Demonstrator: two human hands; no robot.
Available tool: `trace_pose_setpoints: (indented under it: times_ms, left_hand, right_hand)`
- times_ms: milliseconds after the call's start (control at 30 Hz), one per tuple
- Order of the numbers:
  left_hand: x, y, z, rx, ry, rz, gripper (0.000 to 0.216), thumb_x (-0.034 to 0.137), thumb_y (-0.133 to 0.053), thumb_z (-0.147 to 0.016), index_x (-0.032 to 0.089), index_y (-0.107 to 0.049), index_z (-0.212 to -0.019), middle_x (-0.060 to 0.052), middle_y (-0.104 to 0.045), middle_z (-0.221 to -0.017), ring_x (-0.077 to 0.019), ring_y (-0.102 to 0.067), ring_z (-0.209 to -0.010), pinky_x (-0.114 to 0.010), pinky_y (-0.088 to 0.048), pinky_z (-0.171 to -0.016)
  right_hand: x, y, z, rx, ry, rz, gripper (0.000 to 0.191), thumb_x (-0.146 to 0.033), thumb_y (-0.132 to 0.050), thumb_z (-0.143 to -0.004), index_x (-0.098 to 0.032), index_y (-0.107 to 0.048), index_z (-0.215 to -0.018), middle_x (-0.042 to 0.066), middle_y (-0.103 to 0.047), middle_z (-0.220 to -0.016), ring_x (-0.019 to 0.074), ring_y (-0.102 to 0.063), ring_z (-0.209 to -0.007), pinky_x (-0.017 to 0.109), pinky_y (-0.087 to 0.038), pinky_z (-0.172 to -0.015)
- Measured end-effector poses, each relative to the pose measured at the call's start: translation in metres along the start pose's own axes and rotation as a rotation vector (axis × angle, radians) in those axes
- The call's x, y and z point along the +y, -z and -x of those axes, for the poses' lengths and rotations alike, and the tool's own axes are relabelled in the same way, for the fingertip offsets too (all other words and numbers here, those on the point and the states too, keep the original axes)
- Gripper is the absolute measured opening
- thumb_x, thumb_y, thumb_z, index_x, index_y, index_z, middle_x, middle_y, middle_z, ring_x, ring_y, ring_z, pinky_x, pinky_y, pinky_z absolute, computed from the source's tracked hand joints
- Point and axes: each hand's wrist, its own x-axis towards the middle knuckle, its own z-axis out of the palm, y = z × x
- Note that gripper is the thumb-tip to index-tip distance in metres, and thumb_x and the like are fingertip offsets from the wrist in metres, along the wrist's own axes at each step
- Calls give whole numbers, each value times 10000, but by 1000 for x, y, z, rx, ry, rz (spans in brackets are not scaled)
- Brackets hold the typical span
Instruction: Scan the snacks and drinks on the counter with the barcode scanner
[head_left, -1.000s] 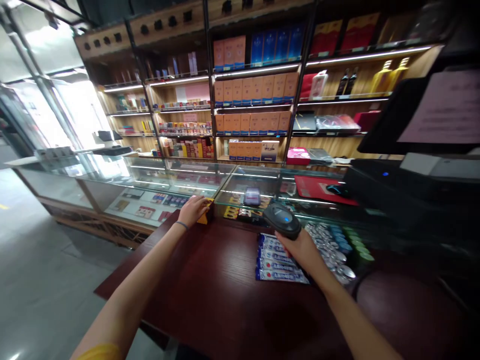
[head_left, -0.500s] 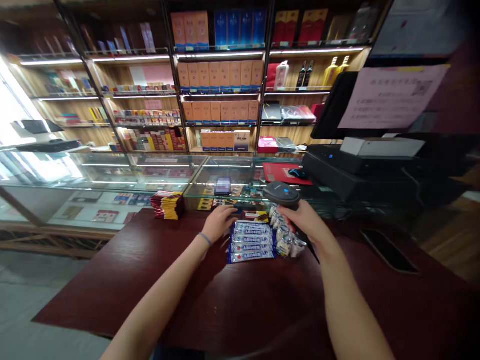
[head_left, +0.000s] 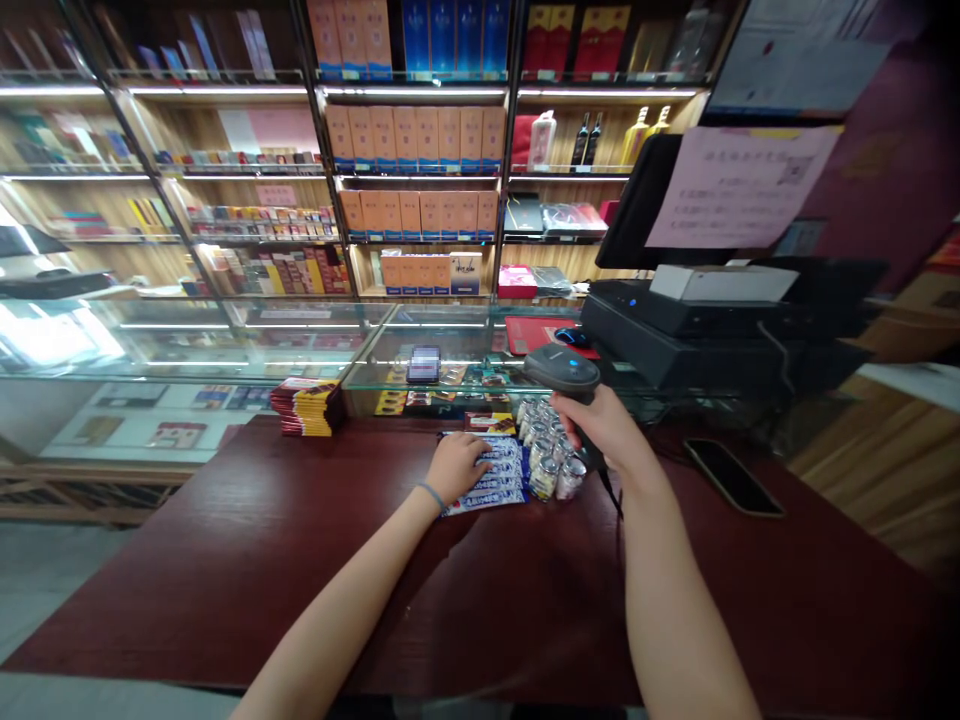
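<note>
My right hand (head_left: 600, 430) is closed around the handle of a black barcode scanner (head_left: 562, 368), its head pointing left above the counter. Beneath and left of the scanner stand rows of small clear-wrapped jars or cans (head_left: 546, 470). Beside them lies a row of blue-and-white packets (head_left: 501, 482), overlapping one another. My left hand (head_left: 459, 468) rests on the left part of these packets with its fingers spread and slightly bent, hiding some of them. Just behind the packets lies a red-and-yellow packet (head_left: 489, 423).
A stack of red-and-yellow packets (head_left: 307, 407) stands at the counter's far left edge. A glass display case (head_left: 300, 340) borders the back. To the right are a black phone (head_left: 733, 477), a cash drawer (head_left: 652, 335) and a monitor (head_left: 637, 210). The scanner's cable (head_left: 611, 490) hangs below my right hand.
My left hand has come from behind the packets' upper left corner down onto them. My right hand still holds the scanner over the jars. The view has shifted slightly right.
</note>
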Motion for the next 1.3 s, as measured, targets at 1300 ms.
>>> trace_pose_setpoints:
  times_ms: [1300]
  left_hand:
    - [-52,192,61,378,1054,1057,215,266,-577,-1011,95,-700,-1056,-129,-743,-1000,-150,-721,-751,-311,-659,-707]
  right_hand:
    - [62,-164,19,-318,39,380,424,-329,-673,-750,-190,-701,-1149,118,-790,-1074,356,-729,-1030,427,-548,-874]
